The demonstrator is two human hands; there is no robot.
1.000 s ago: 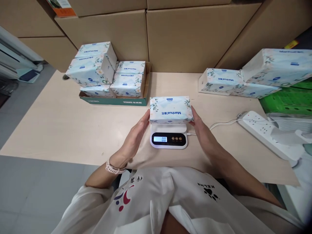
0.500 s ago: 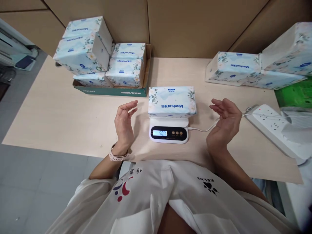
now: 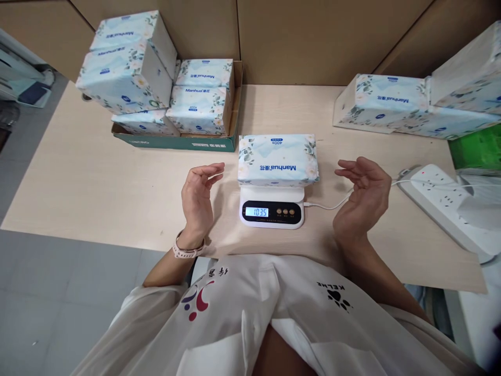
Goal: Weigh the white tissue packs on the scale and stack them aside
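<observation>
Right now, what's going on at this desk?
A person is weighing a pack of tissues on a small digital scale; the display reads 1035. Both hands are open and off the pack: the left hand and right hand hover on either side of it, touching nothing. More packs sit in a cardboard tray at the back left, and others lie at the back right.

Your left hand (image 3: 199, 196) and right hand (image 3: 362, 196) hover open on either side of the tissue pack (image 3: 277, 159), touching nothing. The pack lies flat on the small white scale (image 3: 272, 211), whose lit display reads 1035. A white cable (image 3: 332, 204) runs from the scale toward the power strip (image 3: 442, 201). More packs fill the cardboard tray (image 3: 176, 142) on the counter (image 3: 97, 183).
</observation>
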